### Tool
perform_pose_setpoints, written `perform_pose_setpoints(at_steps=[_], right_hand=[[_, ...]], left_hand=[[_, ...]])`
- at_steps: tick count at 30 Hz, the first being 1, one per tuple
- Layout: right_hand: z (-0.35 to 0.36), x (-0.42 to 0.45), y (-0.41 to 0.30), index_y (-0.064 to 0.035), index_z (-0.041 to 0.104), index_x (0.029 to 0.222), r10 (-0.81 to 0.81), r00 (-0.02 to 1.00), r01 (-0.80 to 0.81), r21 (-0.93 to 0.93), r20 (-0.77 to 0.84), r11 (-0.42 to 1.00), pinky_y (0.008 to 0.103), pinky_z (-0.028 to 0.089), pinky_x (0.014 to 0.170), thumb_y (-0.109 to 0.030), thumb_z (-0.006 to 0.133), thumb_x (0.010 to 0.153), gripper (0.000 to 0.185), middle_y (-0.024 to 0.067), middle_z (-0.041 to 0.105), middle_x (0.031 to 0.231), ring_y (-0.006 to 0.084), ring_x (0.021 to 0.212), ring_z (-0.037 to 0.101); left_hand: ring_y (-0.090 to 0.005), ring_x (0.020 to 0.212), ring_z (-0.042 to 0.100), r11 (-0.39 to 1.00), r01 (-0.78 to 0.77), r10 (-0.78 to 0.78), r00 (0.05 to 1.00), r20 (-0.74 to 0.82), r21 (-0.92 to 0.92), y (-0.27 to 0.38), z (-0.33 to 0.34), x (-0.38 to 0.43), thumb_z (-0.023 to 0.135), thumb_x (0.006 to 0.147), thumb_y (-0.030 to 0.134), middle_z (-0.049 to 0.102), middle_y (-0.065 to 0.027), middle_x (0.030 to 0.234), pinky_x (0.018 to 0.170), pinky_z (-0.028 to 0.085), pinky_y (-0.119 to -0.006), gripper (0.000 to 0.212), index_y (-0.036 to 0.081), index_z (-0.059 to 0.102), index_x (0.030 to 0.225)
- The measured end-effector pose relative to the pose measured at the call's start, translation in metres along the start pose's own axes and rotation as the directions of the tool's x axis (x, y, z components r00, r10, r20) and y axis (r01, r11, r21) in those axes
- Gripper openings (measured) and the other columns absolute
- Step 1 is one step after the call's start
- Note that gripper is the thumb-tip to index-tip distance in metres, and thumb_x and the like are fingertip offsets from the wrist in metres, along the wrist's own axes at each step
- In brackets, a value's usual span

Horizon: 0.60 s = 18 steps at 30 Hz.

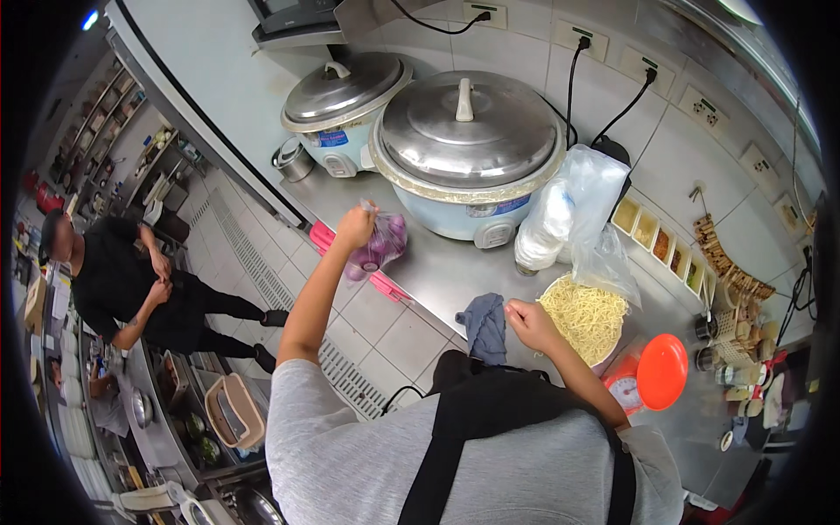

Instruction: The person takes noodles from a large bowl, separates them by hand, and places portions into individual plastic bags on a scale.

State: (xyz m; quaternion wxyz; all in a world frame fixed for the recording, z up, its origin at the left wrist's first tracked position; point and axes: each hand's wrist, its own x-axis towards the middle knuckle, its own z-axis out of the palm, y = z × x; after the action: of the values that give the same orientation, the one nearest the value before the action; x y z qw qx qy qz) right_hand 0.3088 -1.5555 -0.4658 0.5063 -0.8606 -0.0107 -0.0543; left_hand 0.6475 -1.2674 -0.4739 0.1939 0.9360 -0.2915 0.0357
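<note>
My left hand (356, 225) grips the gathered top of a clear plastic bag of red onions (380, 246), held at the left edge of the steel counter (430, 289). Pink plastic handles (390, 287) show below the bag. My right hand (533, 324) is curled into a fist, with nothing visible in it. It is between a crumpled grey-blue cloth (484, 325) at the counter's front edge and a bowl of yellow noodles (584, 318). A clear plastic bag (594, 197) and a stack of wrapped white items (545, 226) are behind the noodles.
Two lidded rice cookers (469, 144) (341, 105) stand along the tiled wall, with a metal pot (293, 159) at left. Right are a red-orange dial scale (661, 372) and seasoning containers (661, 243). Plugged cords (572, 85) hang behind. A co-worker (131, 282) stands across the aisle.
</note>
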Motion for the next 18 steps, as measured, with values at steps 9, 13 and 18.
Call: perform_pose_setpoints(at_steps=[9, 13, 18], right_hand=[[-0.009, 0.004, 0.008, 0.0005, 0.045, 0.072, 0.071, 0.997, -0.071, -0.007, -0.022, 0.997, 0.0385, 0.035, 0.050, -0.021, 0.049, 0.092, 0.030, 0.0200, 0.043, 0.058, 0.0333, 0.050, 0.039], [-0.006, 0.004, 0.011, -0.0004, 0.048, 0.073, 0.065, 0.997, -0.065, 0.021, -0.043, 0.998, 0.0379, 0.035, 0.050, -0.021, 0.050, 0.092, 0.028, 0.0172, 0.043, 0.054, 0.0316, 0.048, 0.040], [0.008, 0.007, 0.023, -0.0070, 0.053, 0.103, 0.124, 0.984, -0.100, -0.171, 0.132, 0.980, 0.0386, 0.047, 0.070, -0.034, 0.065, 0.082, 0.036, 0.0160, 0.059, 0.099, 0.0292, 0.079, 0.058]], left_hand=[[-0.0430, 0.096, 0.057, 0.913, 0.379, -0.400, 0.904, -0.149, -0.150, -0.054, 0.043, 0.090, 0.056, 0.088, 0.028, 0.061, -0.0248, 0.101, 0.080, 0.046, -0.047, 0.028, 0.001, 0.057, 0.098], [-0.0335, 0.081, 0.065, 0.952, 0.231, -0.280, 0.923, -0.265, -0.202, -0.078, 0.044, 0.081, 0.073, 0.073, 0.019, 0.065, -0.0200, 0.086, 0.073, 0.051, -0.041, 0.041, 0.000, 0.055, 0.105], [-0.0329, 0.079, 0.064, 0.942, 0.273, -0.329, 0.868, -0.372, -0.196, -0.029, 0.035, 0.041, 0.076, 0.069, 0.016, 0.064, -0.0184, 0.084, 0.071, 0.050, -0.041, 0.056, 0.000, 0.046, 0.113]])
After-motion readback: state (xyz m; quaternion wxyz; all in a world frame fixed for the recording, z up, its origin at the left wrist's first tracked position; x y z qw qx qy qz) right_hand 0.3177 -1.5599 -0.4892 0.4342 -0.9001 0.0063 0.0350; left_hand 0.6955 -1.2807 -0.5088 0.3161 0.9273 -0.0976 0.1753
